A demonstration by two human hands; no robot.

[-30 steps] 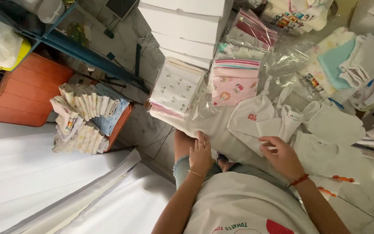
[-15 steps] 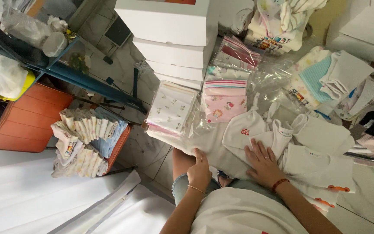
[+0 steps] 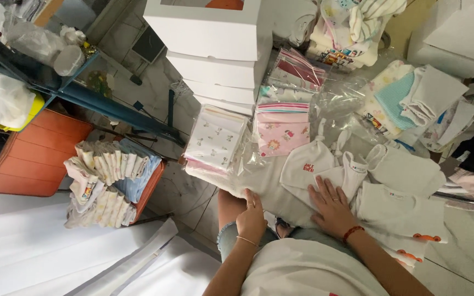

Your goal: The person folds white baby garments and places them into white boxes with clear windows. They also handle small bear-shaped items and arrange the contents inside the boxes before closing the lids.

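While folded cloths (image 3: 111, 170) fill the orange basket (image 3: 150, 189).

I look down and see both hands flat on a white baby garment (image 3: 272, 189) spread over the lap. The left hand (image 3: 252, 216) presses its near edge, fingers together. The right hand (image 3: 333, 205) lies open, touching a small white knotted baby hat (image 3: 305, 167). Just past the cloth sit clear bags of folded baby clothes (image 3: 281, 131). Behind them stands a stack of white boxes (image 3: 215, 55). An orange basket of rolled cloths (image 3: 111, 183) sits off to the left.
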